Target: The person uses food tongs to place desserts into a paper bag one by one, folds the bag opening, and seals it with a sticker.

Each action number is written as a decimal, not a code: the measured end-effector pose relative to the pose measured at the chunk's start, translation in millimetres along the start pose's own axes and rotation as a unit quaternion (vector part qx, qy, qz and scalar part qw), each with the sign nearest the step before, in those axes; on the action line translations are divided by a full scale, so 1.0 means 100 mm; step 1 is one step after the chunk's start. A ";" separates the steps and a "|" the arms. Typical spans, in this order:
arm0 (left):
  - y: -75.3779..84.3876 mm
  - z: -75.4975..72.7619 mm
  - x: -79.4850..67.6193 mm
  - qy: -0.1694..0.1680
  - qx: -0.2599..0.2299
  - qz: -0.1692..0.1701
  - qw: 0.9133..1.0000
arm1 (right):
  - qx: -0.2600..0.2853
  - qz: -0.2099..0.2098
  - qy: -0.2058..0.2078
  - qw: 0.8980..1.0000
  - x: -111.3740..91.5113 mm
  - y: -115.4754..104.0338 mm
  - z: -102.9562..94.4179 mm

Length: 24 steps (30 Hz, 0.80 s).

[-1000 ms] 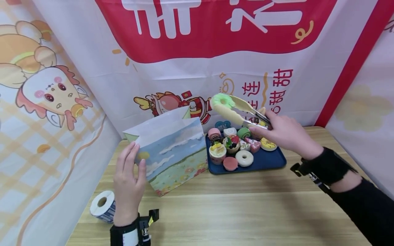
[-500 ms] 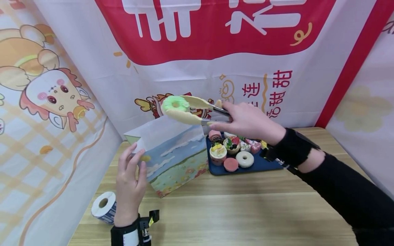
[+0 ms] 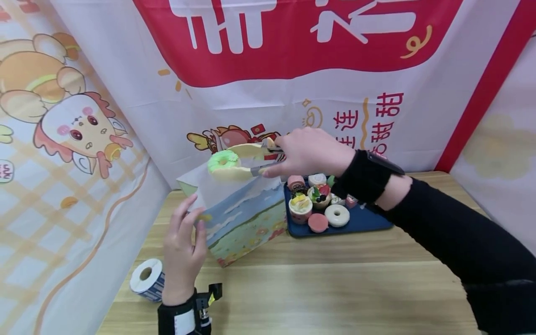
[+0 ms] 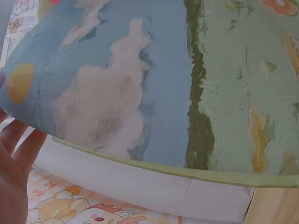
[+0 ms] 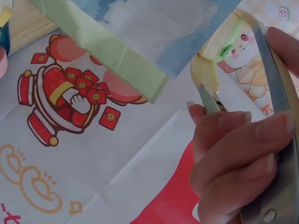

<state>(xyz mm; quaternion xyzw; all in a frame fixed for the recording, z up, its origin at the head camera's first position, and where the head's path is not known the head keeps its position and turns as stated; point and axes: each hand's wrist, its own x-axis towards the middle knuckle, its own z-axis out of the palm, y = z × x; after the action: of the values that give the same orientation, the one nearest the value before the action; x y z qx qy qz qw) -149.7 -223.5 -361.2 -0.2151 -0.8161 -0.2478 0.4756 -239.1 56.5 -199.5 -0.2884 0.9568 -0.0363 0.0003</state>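
My left hand pinches the left edge of a paper bag printed with sky, clouds and a flowery meadow. In the left wrist view its fingers go behind the paper. The bag stands tilted on the table, its white inside showing at the top. My right hand grips a pair of tongs with metal handles and cream-coloured tips. Between those tips sits a green doughnut, overlapping the bag's mouth in the head view. Only a sliver of the doughnut shows in the right wrist view.
Right of the bag, a dark blue tray bears several small cakes and a white doughnut; my right forearm partly covers it. A roll of labels stands at the left on the wooden table. Printed cloth hangs behind.
My right hand has carried the tongs and green doughnut leftward from above the tray to the bag's mouth, dropping slightly at the end. The left hand keeps its hold on the bag.
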 end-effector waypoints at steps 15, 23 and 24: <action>0.16 0.09 0.12 0.090 -0.034 0.081 0.992 | -0.023 0.016 -0.007 1.000 0.15 0.07 -0.03; 0.09 0.05 0.06 0.037 0.015 0.008 0.999 | -0.031 0.006 -0.014 0.999 0.10 0.10 -0.01; 0.08 0.05 0.06 0.031 0.019 0.001 0.999 | -0.030 0.006 -0.014 0.999 0.10 0.10 -0.01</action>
<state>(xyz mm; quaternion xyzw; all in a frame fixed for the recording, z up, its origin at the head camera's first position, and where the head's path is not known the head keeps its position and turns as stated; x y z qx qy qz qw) -150.7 -213.3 -356.4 -0.1986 -0.8053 -0.2382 0.5054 -252.7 59.4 -199.0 -0.2828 0.9592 -0.0035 0.0051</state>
